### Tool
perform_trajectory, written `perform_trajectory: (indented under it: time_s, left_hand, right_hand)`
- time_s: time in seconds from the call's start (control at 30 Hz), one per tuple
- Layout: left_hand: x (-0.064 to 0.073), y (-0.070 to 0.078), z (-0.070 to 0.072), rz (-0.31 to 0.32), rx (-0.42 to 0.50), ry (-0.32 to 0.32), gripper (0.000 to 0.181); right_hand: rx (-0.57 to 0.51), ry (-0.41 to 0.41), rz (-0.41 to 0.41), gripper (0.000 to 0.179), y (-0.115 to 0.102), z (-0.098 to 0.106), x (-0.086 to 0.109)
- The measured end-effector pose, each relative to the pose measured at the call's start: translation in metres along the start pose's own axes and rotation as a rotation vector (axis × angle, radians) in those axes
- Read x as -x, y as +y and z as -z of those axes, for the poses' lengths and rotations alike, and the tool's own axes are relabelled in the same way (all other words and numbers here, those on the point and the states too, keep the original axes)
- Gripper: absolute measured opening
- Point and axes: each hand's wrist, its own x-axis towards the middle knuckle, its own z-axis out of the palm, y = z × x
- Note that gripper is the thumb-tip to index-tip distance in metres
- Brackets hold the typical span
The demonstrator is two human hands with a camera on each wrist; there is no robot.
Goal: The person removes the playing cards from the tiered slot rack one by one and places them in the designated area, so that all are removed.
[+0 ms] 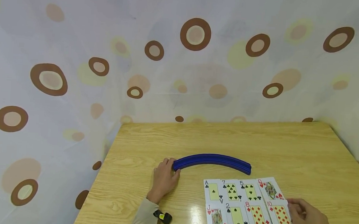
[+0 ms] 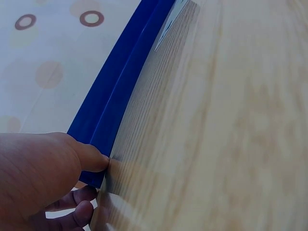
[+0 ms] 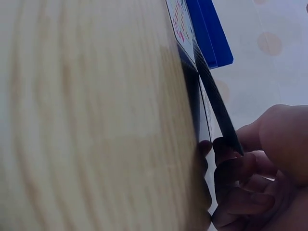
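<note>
My left hand (image 1: 165,177) grips the left end of a curved blue playing card holder (image 1: 212,159), which stands on the table behind the cards. In the left wrist view the thumb (image 2: 94,158) presses the front of the holder, with fingers curled round its end. My right hand (image 1: 311,220) pinches the right edge of the ten of diamonds (image 1: 282,216), the rightmost card of the front row. Seen from the right wrist, that card (image 3: 219,103) tilts, its near edge raised off the table between thumb and fingers. The queen of hearts (image 1: 270,190) lies just behind it.
Several face-up cards lie in two rows, among them the ace of clubs (image 1: 213,191) at back left and the jack of hearts (image 1: 217,220) at front left. A wooden table (image 1: 133,140) bears everything. Patterned cloth (image 1: 200,75) hangs behind it and at both sides.
</note>
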Motion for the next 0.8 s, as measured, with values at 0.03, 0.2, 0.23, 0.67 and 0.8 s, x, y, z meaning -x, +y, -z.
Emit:
perform_trajectory:
  time_s: [0.03,0.2,0.23,0.67,0.8]
  left_hand:
    - [0.0001,0.0,-0.0001,0.002,0.002,-0.002,0.033]
    - [0.0014,0.0,-0.0002,0.013,0.01,-0.014,0.033]
    - [0.0018,-0.0002,-0.0005,0.013,0.01,-0.014,0.033]
    - [0.0028,-0.0001,-0.0007,-0.011,0.005,0.002,0.033]
    - [0.0017,-0.0001,0.0002,-0.028,-0.007,0.009,0.032]
  right_hand:
    - [0.0,-0.007,-0.002,0.044,0.0003,0.0,0.0006]
    - [0.017,-0.014,0.017,0.042,0.0013,-0.0005,0.0027]
    - [0.018,-0.016,0.018,0.041,0.0018,-0.0005,0.0028]
    - [0.016,0.047,0.01,0.041,0.0077,0.0008,0.002]
    - [0.015,0.077,0.007,0.042,0.0071,0.0015,0.0009]
